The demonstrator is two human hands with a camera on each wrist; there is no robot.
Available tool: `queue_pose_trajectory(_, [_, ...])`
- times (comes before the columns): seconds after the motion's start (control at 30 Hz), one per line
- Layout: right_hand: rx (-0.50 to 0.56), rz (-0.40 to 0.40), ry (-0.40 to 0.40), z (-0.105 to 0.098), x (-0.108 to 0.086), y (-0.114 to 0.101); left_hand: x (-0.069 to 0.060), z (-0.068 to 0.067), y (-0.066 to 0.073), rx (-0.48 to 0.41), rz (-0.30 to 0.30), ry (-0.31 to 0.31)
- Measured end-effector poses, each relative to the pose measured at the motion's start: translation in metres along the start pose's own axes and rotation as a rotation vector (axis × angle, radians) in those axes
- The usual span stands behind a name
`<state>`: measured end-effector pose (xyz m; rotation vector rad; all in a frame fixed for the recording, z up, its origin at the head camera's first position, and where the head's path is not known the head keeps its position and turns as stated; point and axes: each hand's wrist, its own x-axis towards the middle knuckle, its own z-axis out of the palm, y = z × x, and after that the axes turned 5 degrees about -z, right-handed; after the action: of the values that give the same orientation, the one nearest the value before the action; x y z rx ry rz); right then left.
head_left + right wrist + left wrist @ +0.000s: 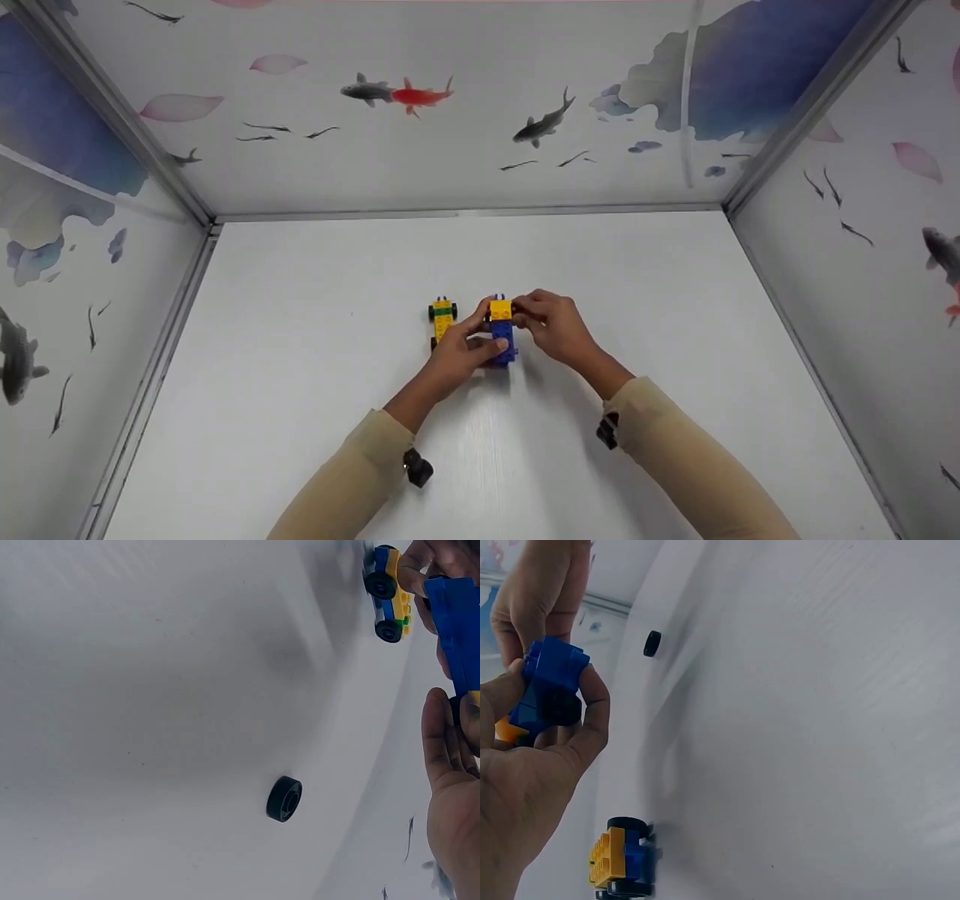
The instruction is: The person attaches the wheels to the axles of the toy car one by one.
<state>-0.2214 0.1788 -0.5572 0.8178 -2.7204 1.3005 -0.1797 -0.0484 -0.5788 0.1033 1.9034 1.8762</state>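
A toy car of blue and yellow building bricks [501, 334] is raised between the hands, above the white table. My left hand [456, 358] grips it from the left, thumb on top of the blue part. My right hand [559, 326] pinches a black wheel [455, 711] against the car's side, near the yellow brick; the fingers hide most of it. Another black wheel [564, 706] shows on the car in the left wrist view. A loose black wheel [285, 799] stands on the table below the right hand.
A second toy car [443, 319], yellow, green and blue with black wheels, stands on the table just left of the held one. Printed white walls [465, 172] enclose the white table [300, 300] at the back and both sides.
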Motion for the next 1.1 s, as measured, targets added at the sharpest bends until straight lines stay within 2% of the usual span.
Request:
queue_pose_trajectory(0.1, [0.025, -0.008, -0.003, 0.0015, 0.0013, -0.0013, -0.0011, -0.0039, 0.0003, -0.010, -0.005, -0.001])
queue_pose_trajectory(0.3, [0.088, 0.004, 0.006, 0.0022, -0.0007, 0.0009, 0.0009, -0.0020, -0.0011, -0.023, -0.001, -0.002])
queue_pose_trajectory(0.47, [0.097, 0.015, -0.001, 0.0036, -0.0010, 0.0029, 0.0014, -0.0008, -0.0022, 0.030, -0.001, 0.041])
queue_pose_trajectory(0.57, [0.090, 0.017, 0.000, 0.0036, -0.0009, 0.0034, 0.0016, -0.0005, -0.0016, 0.054, 0.022, 0.051])
queue_pose_trajectory(0.87, [0.058, -0.035, 0.011, 0.0038, -0.0006, 0.0046, 0.0030, -0.0022, -0.0032, 0.092, 0.137, 0.024])
queue_pose_trajectory(1.1, [0.054, 0.010, 0.001, 0.0036, -0.0028, 0.0061, 0.0023, -0.0034, -0.0042, 0.092, 0.117, 0.015])
